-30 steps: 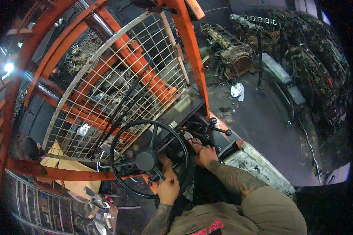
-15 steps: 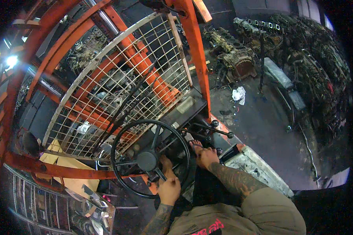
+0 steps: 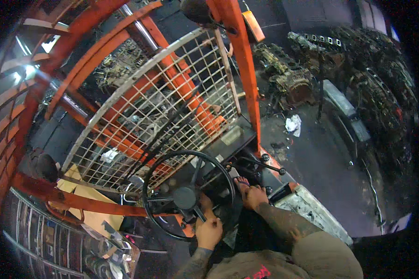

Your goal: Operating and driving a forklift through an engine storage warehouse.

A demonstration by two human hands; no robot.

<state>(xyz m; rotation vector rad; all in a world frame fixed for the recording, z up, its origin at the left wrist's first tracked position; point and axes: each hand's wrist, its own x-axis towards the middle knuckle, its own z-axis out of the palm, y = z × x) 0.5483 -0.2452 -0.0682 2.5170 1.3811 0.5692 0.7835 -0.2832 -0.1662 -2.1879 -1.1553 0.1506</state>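
The black steering wheel [image 3: 185, 197] of a forklift stands in front of me, with three spokes and a round hub. Closed around its lower part, by the end of the lower spoke, is my left hand [image 3: 209, 230]. My right hand [image 3: 255, 198] is to the right of the wheel, fingers curled, just beside a black lever knob [image 3: 268, 189]. What lies under those fingers is hidden. A bare foot in a sandal [image 3: 241, 182] shows just beyond the right hand. Further levers with ball knobs [image 3: 282, 171] rise to the right of the dashboard.
A wire mesh guard [image 3: 149, 116] and the orange mast [image 3: 191, 93] stand ahead. An orange post [image 3: 246, 79] rises at the front right. Greasy engine blocks [image 3: 295, 86] and heaped parts [image 3: 381, 93] lie beyond, right. Metal racking [image 3: 46, 242] and cardboard [image 3: 93, 204] are at left.
The whole view has shifted, so the cab and surroundings sit further right and lower in the picture. Both hands keep their places, and the wheel's spokes show no clear turn.
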